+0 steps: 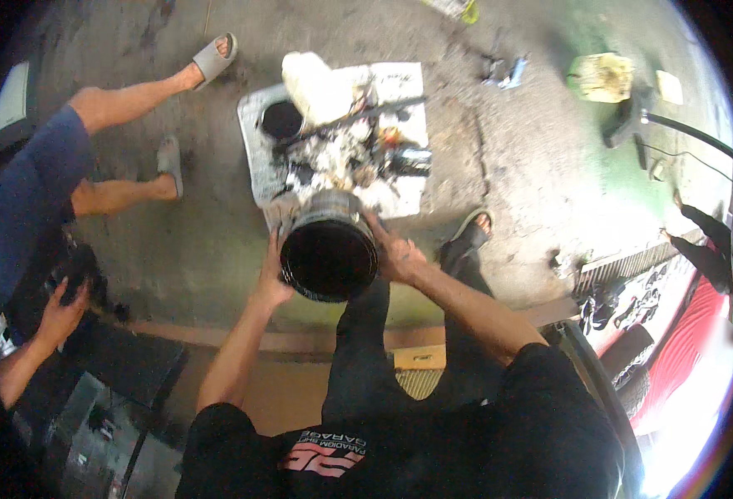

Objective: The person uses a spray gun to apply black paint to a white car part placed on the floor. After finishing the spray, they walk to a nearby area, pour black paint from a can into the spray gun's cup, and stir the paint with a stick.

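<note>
Between my two hands is a round container (330,261) with a ridged rim and a black face turned toward me; whether the black is its inside or its base I cannot tell. My left hand (275,274) presses on its left side, fingers curled around it. On the opposite side my right hand (393,251) grips it, with dark smudges on the skin. Just beyond lies newspaper (254,179) on the floor, carrying crumpled stained rags (333,162), a dark stick (395,106), a black-filled tin (282,121), a black can (408,161) and a pale bag (310,87).
At the left another person in blue shorts (38,179) sits, a hand (65,312) on something dark. A yellowish stained cloth (603,77) and a small blue item (513,72) lie on the far floor. To the right are a metal grate (624,264) and a thin black pole (691,133).
</note>
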Available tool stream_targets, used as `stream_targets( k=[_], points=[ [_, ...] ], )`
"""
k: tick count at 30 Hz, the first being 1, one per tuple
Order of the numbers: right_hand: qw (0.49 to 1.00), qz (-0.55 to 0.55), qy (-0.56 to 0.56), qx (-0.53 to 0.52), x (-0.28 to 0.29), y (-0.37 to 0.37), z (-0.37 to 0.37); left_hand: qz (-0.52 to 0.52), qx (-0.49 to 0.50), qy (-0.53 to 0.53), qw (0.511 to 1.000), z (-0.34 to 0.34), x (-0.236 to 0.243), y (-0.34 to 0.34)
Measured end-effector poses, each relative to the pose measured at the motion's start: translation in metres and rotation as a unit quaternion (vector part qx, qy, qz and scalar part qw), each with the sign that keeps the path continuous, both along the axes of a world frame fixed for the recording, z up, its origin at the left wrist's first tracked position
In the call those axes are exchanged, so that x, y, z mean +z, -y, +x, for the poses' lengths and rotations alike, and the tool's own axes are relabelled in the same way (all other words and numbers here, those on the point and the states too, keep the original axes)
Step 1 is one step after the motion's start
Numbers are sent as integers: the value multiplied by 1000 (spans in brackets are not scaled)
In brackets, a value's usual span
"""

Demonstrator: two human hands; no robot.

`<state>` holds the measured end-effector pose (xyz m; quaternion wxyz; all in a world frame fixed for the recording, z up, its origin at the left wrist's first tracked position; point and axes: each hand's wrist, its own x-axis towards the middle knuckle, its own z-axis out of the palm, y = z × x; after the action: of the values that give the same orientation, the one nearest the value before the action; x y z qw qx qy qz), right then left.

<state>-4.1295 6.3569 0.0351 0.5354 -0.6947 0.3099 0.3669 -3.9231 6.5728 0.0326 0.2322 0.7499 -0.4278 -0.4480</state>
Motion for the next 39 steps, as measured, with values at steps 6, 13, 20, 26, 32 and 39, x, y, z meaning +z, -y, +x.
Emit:
stream_targets(
  k=[6,13,20,26,32,39],
  points=[
    [991,-24,122,-42,149,100,-86,-161,-150,73,973,-53,137,112],
    [961,-114,242,-68,324,249,-197,21,-230,7,973,-132,266,255],
    [855,-210,441,-176,409,375,-280,-18,-269,-65,961,-190,394,423],
    [845,-275,409,-207,427,477,-308,-346,-264,-2,900,-209,450,556],
    [809,-303,431,-260,420,591,-307,-134,-370,150,907,-166,459,683],
    [755,-542,308,-205,376,757,-258,-266,-342,60,900,-106,449,842]
  ],
)
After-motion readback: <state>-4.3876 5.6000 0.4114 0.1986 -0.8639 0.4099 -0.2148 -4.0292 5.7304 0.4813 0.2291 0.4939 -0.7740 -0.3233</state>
